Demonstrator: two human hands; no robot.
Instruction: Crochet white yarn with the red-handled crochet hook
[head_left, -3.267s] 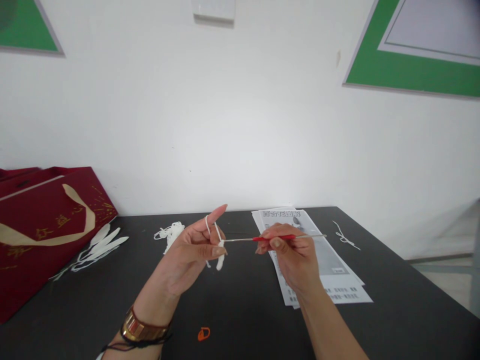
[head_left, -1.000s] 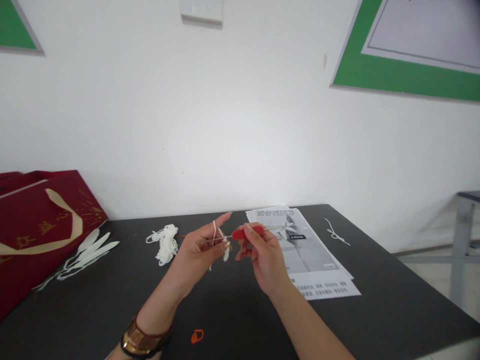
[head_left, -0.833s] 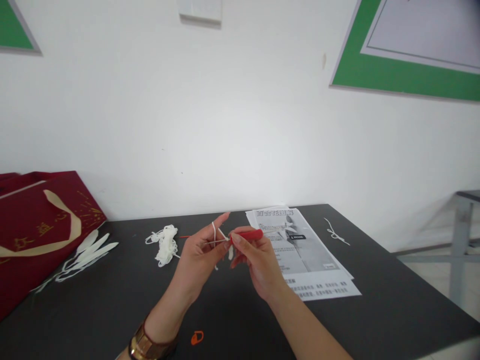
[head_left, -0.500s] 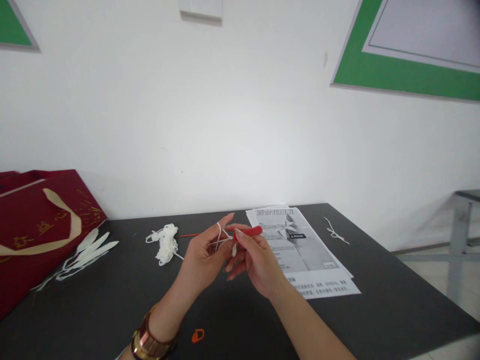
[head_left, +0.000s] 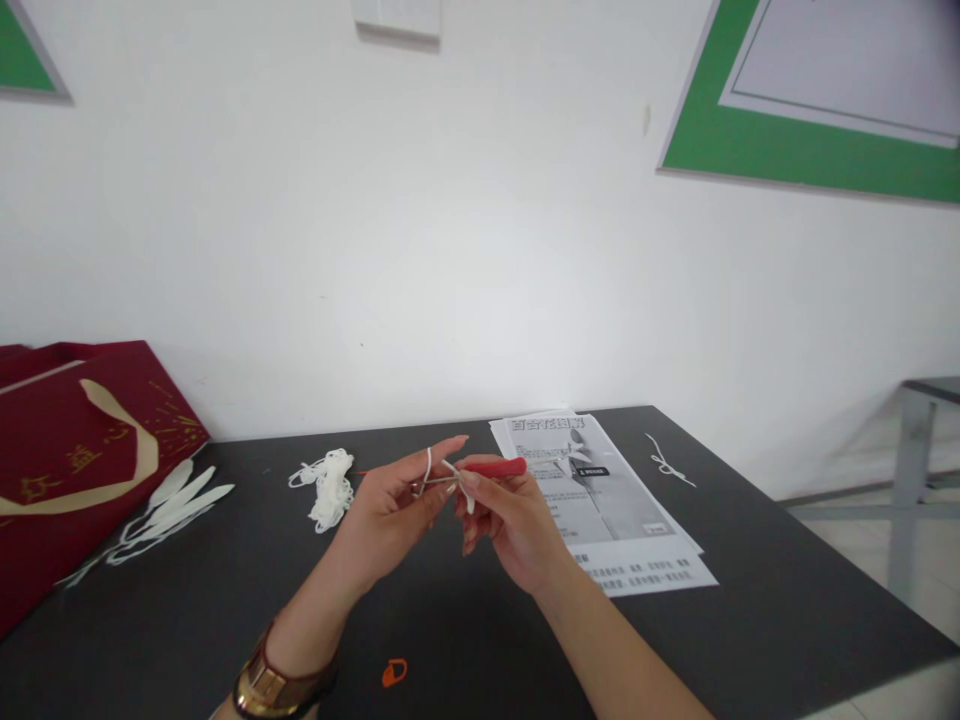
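Observation:
Near the middle, above the table, my left hand (head_left: pixel 397 515) has white yarn (head_left: pixel 428 465) looped over its raised index finger, its thumb bent in against the other fingers. My right hand (head_left: pixel 521 520) grips a crochet hook by its red handle (head_left: pixel 493 467), and the metal shaft points left into the yarn between the hands. A small white crocheted piece (head_left: pixel 469 498) hangs at my right fingertips. The hook's tip is too small to make out among the strands.
A white yarn bundle (head_left: pixel 330 490) lies behind my left hand; white petal-shaped pieces (head_left: pixel 180 505) lie left beside a dark red bag (head_left: pixel 67 450). Printed sheets (head_left: pixel 622 500) are under and beyond my right hand. An orange stitch marker (head_left: pixel 394 672) sits in front; a knotted yarn scrap (head_left: pixel 667 462) is right.
My hands have come closer together since the earliest frame, the right moving left with the hook. In the last half second they have drawn slightly apart at the fingertips. The view has turned slightly right.

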